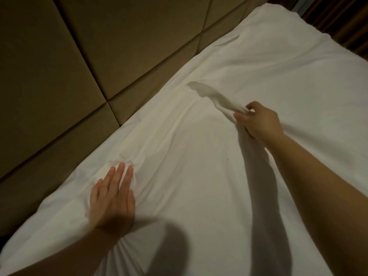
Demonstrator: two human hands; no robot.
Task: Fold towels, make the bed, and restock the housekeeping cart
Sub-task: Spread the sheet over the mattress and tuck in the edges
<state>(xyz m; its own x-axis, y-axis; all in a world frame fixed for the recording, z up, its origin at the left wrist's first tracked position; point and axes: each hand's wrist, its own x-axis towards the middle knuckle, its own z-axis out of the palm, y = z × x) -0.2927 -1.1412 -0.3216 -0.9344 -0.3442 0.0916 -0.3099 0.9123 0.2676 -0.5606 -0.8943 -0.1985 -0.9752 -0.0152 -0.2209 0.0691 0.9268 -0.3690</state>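
Observation:
A white duvet (268, 76) covers the bed from lower left to upper right. My left hand (112, 198) lies flat on it near the headboard edge, fingers straight, pressing the cloth, which wrinkles at the fingertips. My right hand (258, 121) pinches a raised ridge of the same white cloth near the middle of the bed, lifting it a little off the surface. Both forearms reach in from the bottom of the view and cast dark shadows on the cloth.
A padded tan headboard (69, 66) with stitched panels runs along the left and top, tight against the bed's edge. A dark curtain (342, 22) hangs at the upper right corner beyond the bed.

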